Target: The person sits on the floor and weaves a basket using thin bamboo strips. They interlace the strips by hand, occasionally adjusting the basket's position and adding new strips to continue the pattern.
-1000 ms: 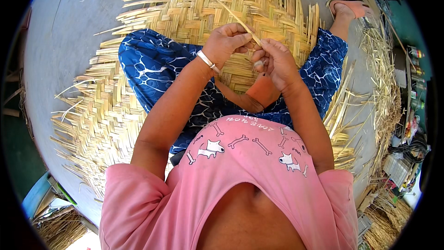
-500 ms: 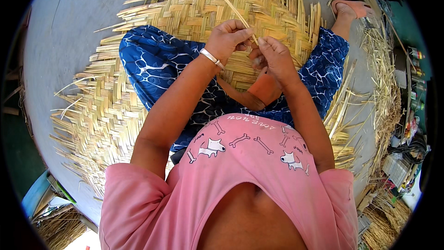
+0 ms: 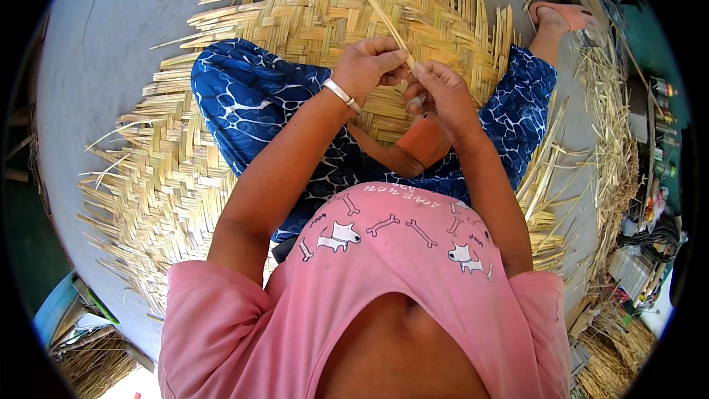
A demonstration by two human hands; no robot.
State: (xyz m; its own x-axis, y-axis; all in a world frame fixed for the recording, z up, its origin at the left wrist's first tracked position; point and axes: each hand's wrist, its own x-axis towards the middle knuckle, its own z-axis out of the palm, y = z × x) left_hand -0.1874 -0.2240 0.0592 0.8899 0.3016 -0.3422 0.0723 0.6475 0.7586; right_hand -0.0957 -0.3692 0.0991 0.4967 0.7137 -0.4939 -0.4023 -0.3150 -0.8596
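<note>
A long, pale yellow split strip of reed or cane [image 3: 380, 15] slants up and away from my fingers, over the woven mat [image 3: 173, 185] beneath me. Its near end is pinched in my left hand [image 3: 369, 66], thumb against fingers, a silver bangle at that wrist. Just to the right, my right hand [image 3: 445, 100] pinches the same end between thumb and forefinger, with the fingertips of both hands almost touching. My right hand's other fingers curl below, partly hidden. Both hands are raised above my crossed legs, apart from the weave.
Loose strip ends stick out around the mat's edges. At the right lie a heap of dry straw [image 3: 617, 133], dark coiled cable [image 3: 653, 240] and assorted small goods. My foot in an orange slipper [image 3: 565, 15] rests at the upper right. A blue object [image 3: 57, 310] stands lower left.
The strip's far part has swung to the right, bringing a joint in it into sight. My hands have shifted very slightly to the right, keeping their pinch.
</note>
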